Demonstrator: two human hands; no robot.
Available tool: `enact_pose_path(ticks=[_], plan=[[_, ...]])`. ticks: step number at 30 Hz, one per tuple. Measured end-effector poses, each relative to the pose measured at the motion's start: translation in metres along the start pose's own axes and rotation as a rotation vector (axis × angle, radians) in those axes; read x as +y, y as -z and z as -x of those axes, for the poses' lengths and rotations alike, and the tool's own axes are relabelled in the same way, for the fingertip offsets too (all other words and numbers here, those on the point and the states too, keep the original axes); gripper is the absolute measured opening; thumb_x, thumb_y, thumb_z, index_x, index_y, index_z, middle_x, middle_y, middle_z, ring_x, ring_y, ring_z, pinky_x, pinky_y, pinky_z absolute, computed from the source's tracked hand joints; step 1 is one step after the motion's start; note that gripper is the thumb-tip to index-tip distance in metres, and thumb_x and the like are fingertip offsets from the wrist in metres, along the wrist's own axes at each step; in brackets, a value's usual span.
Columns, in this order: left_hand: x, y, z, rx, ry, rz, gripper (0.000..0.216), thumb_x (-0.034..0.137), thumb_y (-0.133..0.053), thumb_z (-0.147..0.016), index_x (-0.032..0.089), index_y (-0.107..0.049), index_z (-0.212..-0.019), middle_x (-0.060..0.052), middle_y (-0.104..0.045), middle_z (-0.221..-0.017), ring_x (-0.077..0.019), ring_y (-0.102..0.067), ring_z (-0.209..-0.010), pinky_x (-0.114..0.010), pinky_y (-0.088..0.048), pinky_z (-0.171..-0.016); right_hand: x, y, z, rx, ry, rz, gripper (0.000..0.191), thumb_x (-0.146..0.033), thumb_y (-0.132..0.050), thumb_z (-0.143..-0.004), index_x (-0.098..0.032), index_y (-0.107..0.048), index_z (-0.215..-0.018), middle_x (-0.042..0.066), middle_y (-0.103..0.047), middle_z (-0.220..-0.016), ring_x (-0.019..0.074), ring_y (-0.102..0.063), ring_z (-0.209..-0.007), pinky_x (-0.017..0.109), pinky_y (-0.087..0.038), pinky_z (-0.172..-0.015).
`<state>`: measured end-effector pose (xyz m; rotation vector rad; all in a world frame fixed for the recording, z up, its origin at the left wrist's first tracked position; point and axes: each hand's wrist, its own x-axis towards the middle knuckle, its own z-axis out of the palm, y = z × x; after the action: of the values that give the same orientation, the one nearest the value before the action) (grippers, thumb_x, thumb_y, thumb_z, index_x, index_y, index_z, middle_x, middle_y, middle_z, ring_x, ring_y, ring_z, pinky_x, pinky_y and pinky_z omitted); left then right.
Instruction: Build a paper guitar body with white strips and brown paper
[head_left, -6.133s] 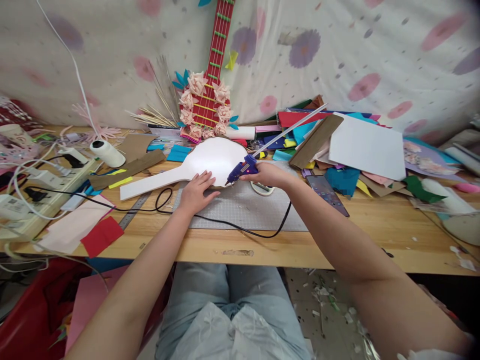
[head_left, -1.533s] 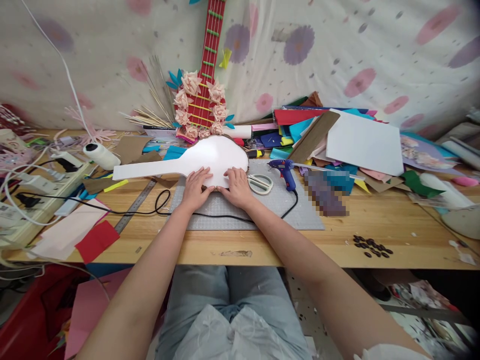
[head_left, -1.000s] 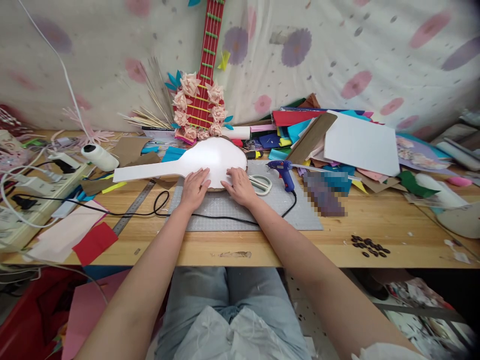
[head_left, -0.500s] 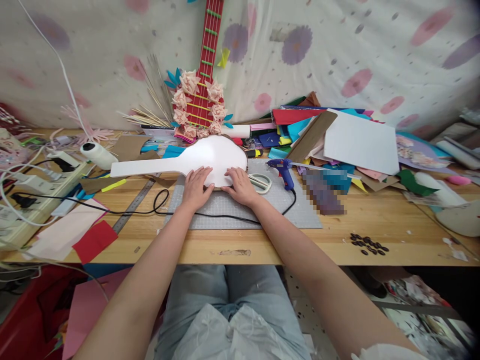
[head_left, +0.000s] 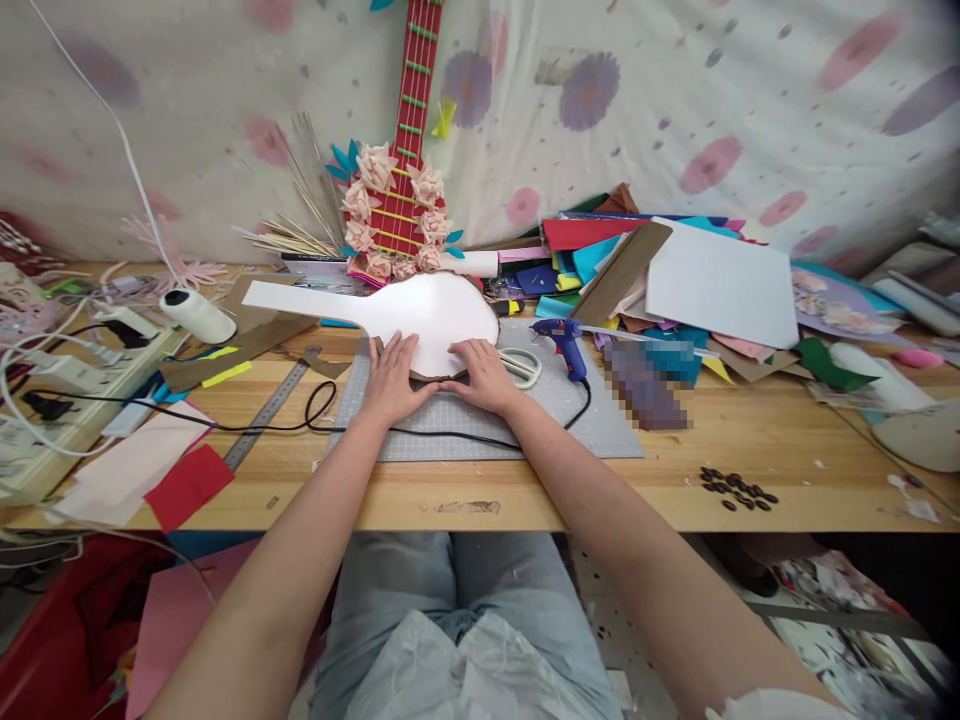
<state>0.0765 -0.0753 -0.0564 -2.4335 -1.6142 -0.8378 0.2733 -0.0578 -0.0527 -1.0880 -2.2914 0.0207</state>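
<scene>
A white guitar-shaped cutout (head_left: 435, 312) with a brown cardboard edge lies over the grey cutting mat (head_left: 592, 430), its long neck pointing left. My left hand (head_left: 391, 382) holds the near left of its rounded body, fingers laid over the white face. On the near right edge, my right hand (head_left: 484, 376) grips with fingers bent over the rim. Both thumbs point towards each other along the near edge; the underside is hidden. A blue glue gun (head_left: 566, 345) rests right of the cutout, and white-handled scissors (head_left: 525, 367) lie partly behind my right hand.
A red paper guitar with pink flowers (head_left: 397, 210) leans on the back curtain. Coloured sheets (head_left: 585, 235) and a white board (head_left: 720, 285) pile up at the back right. Black cable (head_left: 450, 433) crosses the mat. Left are a power strip (head_left: 71, 410), thread spool (head_left: 199, 315) and steel ruler (head_left: 266, 415); dark beads (head_left: 739, 488) lie right.
The cutout has turned slightly, its neck end moving away and to the right, its body shifting a little right. Both hands stay on its near edge; the glue gun has not moved.
</scene>
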Motion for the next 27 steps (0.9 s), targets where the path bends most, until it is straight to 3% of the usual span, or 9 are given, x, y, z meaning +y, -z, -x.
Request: enact_pose_path(ticks=[19,27], plan=[[0.009,-0.006,-0.003,0.001,0.096,0.08,0.064,0.031,-0.06,-0.076,0.02,-0.034,-0.133,-0.014,-0.043,-0.138,-0.0306,-0.024,-0.136,-0.058,-0.004,-0.112,-0.016,-0.008,-0.002,-0.009,-0.1,0.067,0.029,-0.033,-0.052,-0.083,-0.017,-0.052,-0.107,0.011,-0.053,-0.104,0.0269,-0.043,-0.098,0.039,-0.034,-0.088],[0.013,-0.007,-0.004,-0.004,0.125,0.09,0.064,0.028,-0.059,-0.075,0.023,-0.034,-0.134,-0.012,-0.042,-0.139,-0.0317,-0.023,-0.137,-0.06,-0.003,-0.11,-0.013,-0.013,-0.003,0.005,-0.113,0.077,0.024,-0.02,-0.04,-0.086,-0.018,-0.052,-0.107,0.01,-0.053,-0.106,0.0255,-0.042,-0.098,0.039,-0.035,-0.088]])
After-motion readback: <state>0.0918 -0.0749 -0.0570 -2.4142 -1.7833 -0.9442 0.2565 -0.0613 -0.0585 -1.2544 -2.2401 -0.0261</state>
